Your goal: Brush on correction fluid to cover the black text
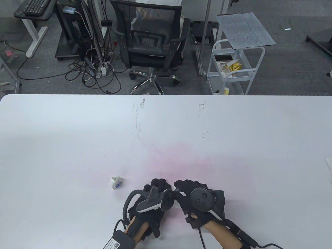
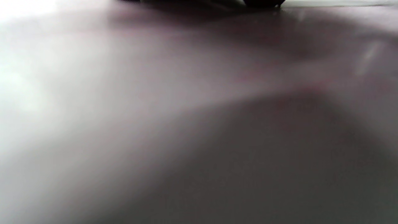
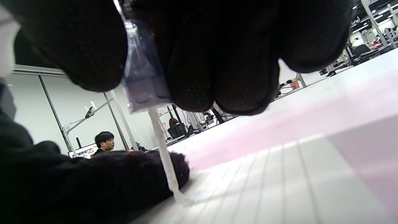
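Observation:
My right hand (image 1: 190,193) pinches the clear cap of a correction fluid brush (image 3: 144,84). Its thin white stem (image 3: 164,155) reaches down and the wet tip touches a lined white paper (image 3: 279,183). My left hand (image 1: 155,192) lies flat on the paper right beside the brush; its gloved fingers (image 3: 93,180) show at the right wrist view's lower left. The open correction fluid bottle (image 1: 116,182) stands on the table to the left of my left hand. The text is hidden under my hands. The left wrist view shows only blurred table surface.
The white table (image 1: 233,145) has a pink stain (image 1: 179,160) beyond my hands and scuff marks near its far edge. An office chair (image 1: 151,41) and a white cart (image 1: 233,67) stand on the floor beyond the table.

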A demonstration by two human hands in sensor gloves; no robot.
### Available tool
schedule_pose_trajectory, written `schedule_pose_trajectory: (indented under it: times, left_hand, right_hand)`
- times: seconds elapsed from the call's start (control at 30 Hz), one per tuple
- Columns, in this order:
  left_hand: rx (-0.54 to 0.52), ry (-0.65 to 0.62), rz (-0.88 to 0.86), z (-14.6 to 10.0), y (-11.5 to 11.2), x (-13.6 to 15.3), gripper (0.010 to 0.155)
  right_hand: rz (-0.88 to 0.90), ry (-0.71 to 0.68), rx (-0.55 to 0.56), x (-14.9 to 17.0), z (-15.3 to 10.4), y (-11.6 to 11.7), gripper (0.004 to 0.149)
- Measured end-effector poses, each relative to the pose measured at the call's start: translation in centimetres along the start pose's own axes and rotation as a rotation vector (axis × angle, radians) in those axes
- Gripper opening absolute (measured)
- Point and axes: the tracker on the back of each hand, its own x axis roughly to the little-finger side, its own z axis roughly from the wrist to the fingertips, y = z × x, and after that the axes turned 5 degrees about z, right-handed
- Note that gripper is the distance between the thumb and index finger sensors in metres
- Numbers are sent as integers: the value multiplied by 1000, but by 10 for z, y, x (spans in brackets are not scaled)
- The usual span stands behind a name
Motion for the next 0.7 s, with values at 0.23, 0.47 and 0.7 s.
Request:
schedule_pose_trajectory:
  times: [0.23, 0.47, 0.7]
  left_hand:
    - [0, 0, 0, 0, 0, 0, 65]
    - [0, 0, 0, 0, 0, 0, 65]
    - [1, 1, -1, 0, 0, 0, 65]
  right_hand:
    - [-15, -26, 55, 0, 0, -4, 50]
    - [-8, -40, 14, 2, 2, -1, 50]
    - [-12, -14, -33, 6, 0, -4, 49]
